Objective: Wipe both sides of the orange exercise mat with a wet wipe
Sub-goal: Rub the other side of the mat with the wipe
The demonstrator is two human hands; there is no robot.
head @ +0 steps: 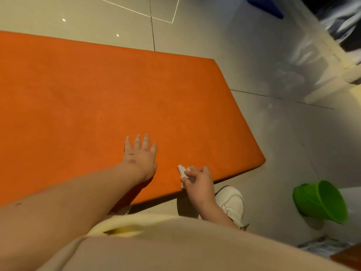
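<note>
The orange exercise mat (101, 98) lies flat on the tiled floor and fills the left and middle of the view. My left hand (141, 156) rests palm down on the mat near its front edge, fingers straight and spread. Just to its right, my right hand (198, 182) grips a crumpled white wet wipe (182, 171) and holds it against the mat close to the front right corner.
A green plastic bucket (320, 201) lies tipped on its side at the right. My white shoe (232, 202) stands on the floor just beyond the mat's front edge. Grey floor tiles (263, 75) surround the mat, and a wall base runs along the upper right.
</note>
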